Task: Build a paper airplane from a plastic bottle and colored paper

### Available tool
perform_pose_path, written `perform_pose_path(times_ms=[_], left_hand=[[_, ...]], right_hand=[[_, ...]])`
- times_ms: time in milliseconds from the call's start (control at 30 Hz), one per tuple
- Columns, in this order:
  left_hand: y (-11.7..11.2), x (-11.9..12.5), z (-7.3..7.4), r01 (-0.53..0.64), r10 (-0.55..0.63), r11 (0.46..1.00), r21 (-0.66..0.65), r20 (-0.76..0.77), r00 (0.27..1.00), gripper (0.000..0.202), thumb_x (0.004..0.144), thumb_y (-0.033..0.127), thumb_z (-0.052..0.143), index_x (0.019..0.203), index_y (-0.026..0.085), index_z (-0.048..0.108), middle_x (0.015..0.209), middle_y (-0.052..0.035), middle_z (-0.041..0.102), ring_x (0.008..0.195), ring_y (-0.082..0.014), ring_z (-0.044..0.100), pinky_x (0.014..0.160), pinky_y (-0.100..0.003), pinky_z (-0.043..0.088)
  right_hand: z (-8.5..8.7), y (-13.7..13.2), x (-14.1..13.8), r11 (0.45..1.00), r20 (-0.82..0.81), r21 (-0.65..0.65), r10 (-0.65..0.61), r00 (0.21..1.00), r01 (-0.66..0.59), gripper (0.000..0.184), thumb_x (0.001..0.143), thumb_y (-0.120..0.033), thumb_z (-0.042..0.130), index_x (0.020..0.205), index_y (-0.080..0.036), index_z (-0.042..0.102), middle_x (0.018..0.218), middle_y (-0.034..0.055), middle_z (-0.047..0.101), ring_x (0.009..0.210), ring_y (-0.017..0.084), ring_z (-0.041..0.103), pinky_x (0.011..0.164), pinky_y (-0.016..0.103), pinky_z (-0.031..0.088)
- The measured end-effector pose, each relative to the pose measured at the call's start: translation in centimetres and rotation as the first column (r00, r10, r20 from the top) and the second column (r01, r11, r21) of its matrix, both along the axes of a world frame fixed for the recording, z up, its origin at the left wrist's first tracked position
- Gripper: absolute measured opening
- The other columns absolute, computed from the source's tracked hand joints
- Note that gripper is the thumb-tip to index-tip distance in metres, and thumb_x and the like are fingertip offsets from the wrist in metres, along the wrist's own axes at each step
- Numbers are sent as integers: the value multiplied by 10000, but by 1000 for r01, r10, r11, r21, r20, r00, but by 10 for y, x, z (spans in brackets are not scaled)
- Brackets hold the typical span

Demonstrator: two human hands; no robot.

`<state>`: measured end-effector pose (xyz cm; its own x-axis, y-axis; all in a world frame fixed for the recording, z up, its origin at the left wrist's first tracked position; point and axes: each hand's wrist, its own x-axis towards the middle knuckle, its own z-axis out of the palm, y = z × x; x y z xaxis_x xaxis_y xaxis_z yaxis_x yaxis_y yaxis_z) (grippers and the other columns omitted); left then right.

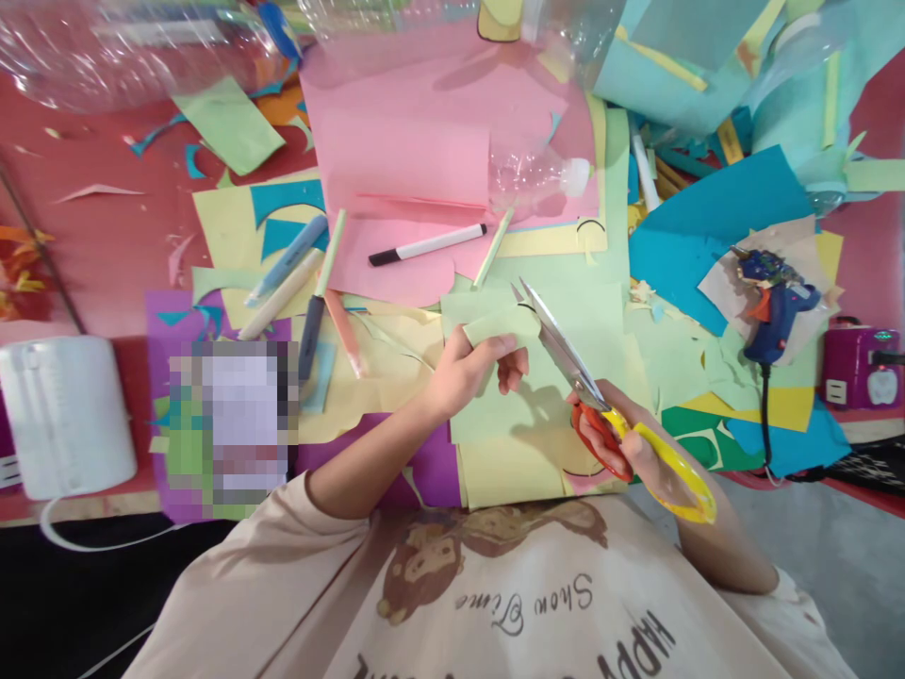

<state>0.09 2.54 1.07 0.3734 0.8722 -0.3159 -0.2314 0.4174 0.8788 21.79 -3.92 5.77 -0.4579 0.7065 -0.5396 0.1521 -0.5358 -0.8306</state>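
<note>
My left hand (472, 370) pinches a small light green paper piece (503, 325) and holds it up over the paper-strewn surface. My right hand (629, 436) grips scissors (566, 354) with red and yellow handles. Their blades point up and left, and the tips touch the green piece's right edge. Under both hands lie a larger light green sheet (586, 325) and yellow paper (509, 471).
A black-capped white marker (426, 245) lies on a pink sheet (424, 160). Paper rolls and pens (297, 283) lie to the left. A blue glue gun (774, 306) rests at the right. Clear plastic bottles (537, 174) sit at the back, a white container (63, 415) at the left.
</note>
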Motion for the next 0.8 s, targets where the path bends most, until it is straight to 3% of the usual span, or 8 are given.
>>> perform_pose_path(times_ms=[800], left_hand=[[1,-2,-5,-154,154,988,10,-21,988,313,791,314,568,544,144,658,434,-2,583,373,-97,504,408,-230,418]], right_hand=[[-6,-3,4,999,36,-33,-15,999,16,721,720,-797,536,1139,-211,517,635,-62,363,477,68,223,418,237,183]])
